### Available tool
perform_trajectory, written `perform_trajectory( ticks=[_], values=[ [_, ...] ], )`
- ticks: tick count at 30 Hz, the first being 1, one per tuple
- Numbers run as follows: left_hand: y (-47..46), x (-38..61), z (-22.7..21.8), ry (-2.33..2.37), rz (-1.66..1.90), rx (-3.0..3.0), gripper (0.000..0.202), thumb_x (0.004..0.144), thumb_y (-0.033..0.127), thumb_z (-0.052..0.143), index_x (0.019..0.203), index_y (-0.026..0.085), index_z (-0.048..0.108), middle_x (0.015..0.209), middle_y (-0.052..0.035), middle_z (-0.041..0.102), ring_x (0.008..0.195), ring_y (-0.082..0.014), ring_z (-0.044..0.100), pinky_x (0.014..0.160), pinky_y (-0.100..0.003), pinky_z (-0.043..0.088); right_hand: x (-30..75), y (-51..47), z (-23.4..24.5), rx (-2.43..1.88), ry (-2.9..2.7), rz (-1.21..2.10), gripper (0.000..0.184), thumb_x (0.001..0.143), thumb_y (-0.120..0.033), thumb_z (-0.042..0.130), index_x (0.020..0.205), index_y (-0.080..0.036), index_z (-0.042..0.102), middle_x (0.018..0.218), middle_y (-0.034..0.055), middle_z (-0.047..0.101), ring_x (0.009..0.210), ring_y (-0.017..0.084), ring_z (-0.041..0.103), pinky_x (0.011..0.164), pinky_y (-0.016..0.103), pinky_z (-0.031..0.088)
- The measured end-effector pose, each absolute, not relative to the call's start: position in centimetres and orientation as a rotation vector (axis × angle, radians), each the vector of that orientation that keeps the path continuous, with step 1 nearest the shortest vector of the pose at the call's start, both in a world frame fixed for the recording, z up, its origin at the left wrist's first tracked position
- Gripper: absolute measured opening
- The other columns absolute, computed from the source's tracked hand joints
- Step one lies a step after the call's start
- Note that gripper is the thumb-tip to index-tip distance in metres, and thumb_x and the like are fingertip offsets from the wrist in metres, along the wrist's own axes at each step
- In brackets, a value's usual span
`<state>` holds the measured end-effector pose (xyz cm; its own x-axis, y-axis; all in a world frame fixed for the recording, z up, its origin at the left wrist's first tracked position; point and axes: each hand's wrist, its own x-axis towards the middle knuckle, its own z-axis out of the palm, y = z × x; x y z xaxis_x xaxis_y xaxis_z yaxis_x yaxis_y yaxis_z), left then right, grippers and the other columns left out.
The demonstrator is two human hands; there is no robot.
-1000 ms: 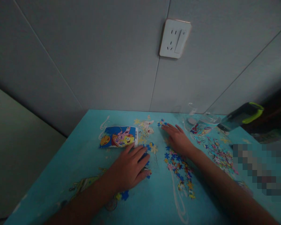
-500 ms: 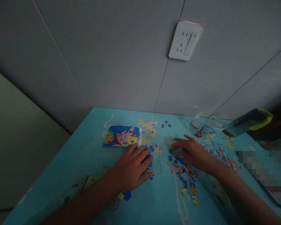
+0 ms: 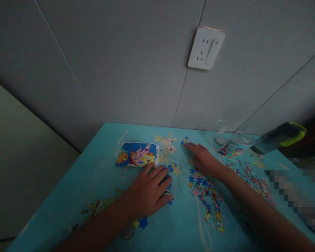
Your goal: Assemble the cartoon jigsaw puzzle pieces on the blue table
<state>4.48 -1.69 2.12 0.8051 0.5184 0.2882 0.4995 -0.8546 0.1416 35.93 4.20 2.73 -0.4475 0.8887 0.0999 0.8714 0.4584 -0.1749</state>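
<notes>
My left hand (image 3: 147,190) lies flat and open on the turquoise table (image 3: 99,182), its fingers spread over a few blue puzzle pieces (image 3: 169,169). Just beyond its fingertips lies a cartoon picture card (image 3: 137,154). My right hand (image 3: 203,159) is stretched out flat and open farther back, fingertips at a small cluster of blue pieces (image 3: 185,141). A strip of loose coloured puzzle pieces (image 3: 206,194) runs along the table beside my right forearm. Neither hand holds anything that I can see.
A clear plastic bag with a printed label (image 3: 232,148) lies at the back right, with more scattered pieces (image 3: 252,175) beside it. A dark bottle with a green cap (image 3: 279,136) lies on its side at the right. A wall socket (image 3: 206,48) is above the table.
My right hand has moved away from me and to the left, from the strip of pieces up to the small blue cluster. My left hand has stayed in place.
</notes>
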Motion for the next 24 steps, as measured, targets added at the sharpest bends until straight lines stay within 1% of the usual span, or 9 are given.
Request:
perform_trajectory(
  ticks=[3, 5, 9, 12, 15, 17, 19, 24],
  values=[
    [-1.8, 4.6, 2.3, 0.834, 0.523, 2.933, 0.046, 0.104, 0.054, 0.043, 0.133, 0.021, 0.058, 0.142, -0.0116, 0.057, 0.135, -0.031, 0.049, 0.117, -0.057, 0.025, 34.7, 2.7, 3.5, -1.4, -2.572, 0.27, 0.074, 0.084, 0.0, 0.041, 0.154, -0.021, 0.039, 0.156, 0.0115, 0.048, 0.151, 0.024, 0.034, 0.123, 0.058, 0.026],
    [-1.8, 4.6, 2.3, 0.836, 0.534, 2.936, 0.046, 0.104, 0.053, 0.043, 0.132, 0.02, 0.059, 0.141, -0.012, 0.057, 0.134, -0.0311, 0.049, 0.117, -0.057, 0.025, 33.2, 1.6, 4.2, -1.285, -2.603, 0.373, 0.075, 0.085, 0.002, 0.04, 0.156, -0.023, 0.037, 0.157, 0.0095, 0.048, 0.151, 0.021, 0.033, 0.124, 0.056, 0.024],
    [-1.8, 4.7, 2.2, 0.831, 0.527, 2.933, 0.045, 0.104, 0.052, 0.044, 0.132, 0.02, 0.059, 0.137, -0.0127, 0.06, 0.133, -0.0314, 0.05, 0.116, -0.057, 0.026, 30.5, 0.5, 4.9, -1.057, -2.646, 0.519, 0.07, 0.088, 0.001, 0.04, 0.152, -0.025, 0.043, 0.151, 0.0053, 0.056, 0.15, 0.018, 0.035, 0.125, 0.053, 0.023],
    [-1.7, 4.6, 2.1, 0.828, 0.51, 2.937, 0.046, 0.104, 0.052, 0.043, 0.133, 0.02, 0.058, 0.138, -0.0134, 0.059, 0.133, -0.0321, 0.049, 0.116, -0.058, 0.026, 30.4, 1.5, 4.6, -1.109, -2.579, 0.441, 0.069, 0.086, 0.002, 0.042, 0.15, -0.025, 0.046, 0.152, 0.0061, 0.055, 0.148, 0.02, 0.039, 0.124, 0.053, 0.026],
    [-1.7, 4.5, 2.1, 0.814, 0.482, 2.949, 0.046, 0.105, 0.05, 0.041, 0.135, 0.019, 0.057, 0.143, -0.0138, 0.055, 0.135, -0.0325, 0.047, 0.116, -0.058, 0.026, 31.8, 3.6, 3.8, -1.308, -2.501, 0.242, 0.072, 0.082, 0.002, 0.042, 0.149, -0.021, 0.048, 0.154, 0.0104, 0.051, 0.147, 0.023, 0.041, 0.122, 0.054, 0.03],
    [-1.6, 4.4, 2.0, 0.81, 0.445, 2.948, 0.046, 0.105, 0.05, 0.04, 0.136, 0.02, 0.056, 0.145, -0.0137, 0.054, 0.137, -0.0326, 0.046, 0.117, -0.059, 0.025, 32.8, 4.9, 3.2, -1.419, -2.513, 0.131, 0.07, 0.082, 0.002, 0.043, 0.149, -0.018, 0.048, 0.157, 0.0141, 0.046, 0.147, 0.026, 0.041, 0.121, 0.054, 0.031],
    [-1.6, 4.4, 2.0, 0.816, 0.418, 2.943, 0.047, 0.105, 0.051, 0.04, 0.137, 0.02, 0.055, 0.146, -0.0132, 0.053, 0.138, -0.0324, 0.046, 0.117, -0.059, 0.025, 33.6, 5.8, 2.8, -1.477, -2.551, 0.07, 0.071, 0.081, 0.001, 0.043, 0.151, -0.016, 0.045, 0.158, 0.0156, 0.044, 0.147, 0.026, 0.04, 0.121, 0.055, 0.03],
    [-1.6, 4.3, 2.1, 0.815, 0.425, 2.949, 0.048, 0.105, 0.052, 0.04, 0.139, 0.021, 0.054, 0.147, -0.0125, 0.053, 0.138, -0.0319, 0.045, 0.118, -0.058, 0.024, 34.9, 5.6, 2.6, -1.505, -2.612, 0.043, 0.078, 0.081, 0.0, 0.043, 0.156, -0.02, 0.035, 0.158, 0.0126, 0.045, 0.146, 0.024, 0.042, 0.122, 0.059, 0.024]
  ],
)
